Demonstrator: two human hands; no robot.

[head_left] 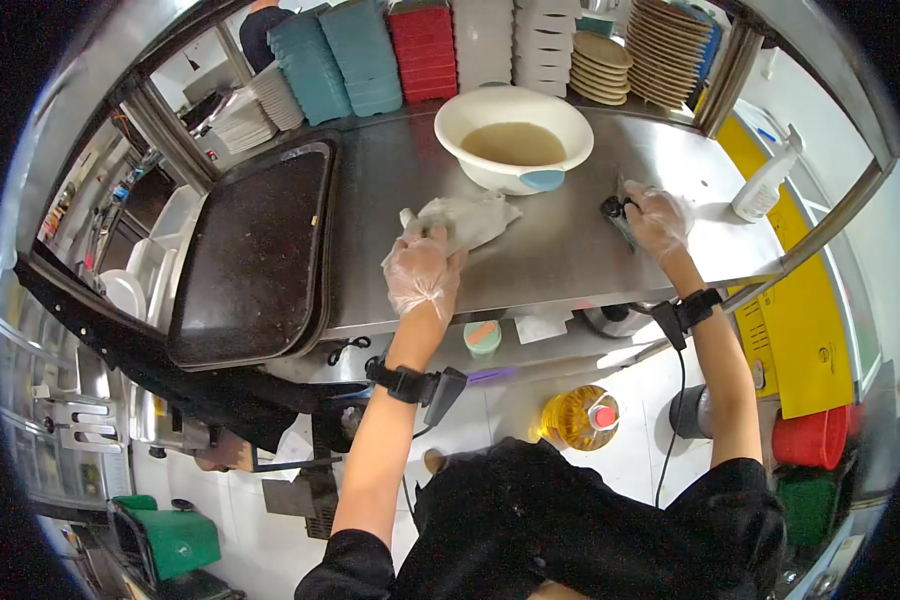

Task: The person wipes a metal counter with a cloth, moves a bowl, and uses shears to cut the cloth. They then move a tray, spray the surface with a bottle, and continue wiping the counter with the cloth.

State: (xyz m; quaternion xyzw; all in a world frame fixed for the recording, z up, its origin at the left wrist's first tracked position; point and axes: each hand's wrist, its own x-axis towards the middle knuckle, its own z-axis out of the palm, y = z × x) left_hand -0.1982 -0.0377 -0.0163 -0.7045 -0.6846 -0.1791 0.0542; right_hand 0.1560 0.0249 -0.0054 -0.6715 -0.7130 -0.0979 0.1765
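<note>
My left hand [425, 268], in a clear plastic glove, is closed on a crumpled white cloth [475, 222] that lies on the steel counter [560, 250]. To the right, my right hand [658, 220], gloved the same way, grips a small black object [613, 208] with a greyish part below it; its kind I cannot tell. Between and beyond both hands stands a cream basin [450, 135] with a blue tab, holding cloudy brownish liquid. Left of the cloth lie stacked dark trays [250, 245].
Along the back stand teal containers [310, 65], red containers [423, 55], white containers [482, 45] and stacked plates [660, 55]. A white spray bottle [765, 185] stands at the counter's right end. On the floor below is a jug of yellow oil [578, 415].
</note>
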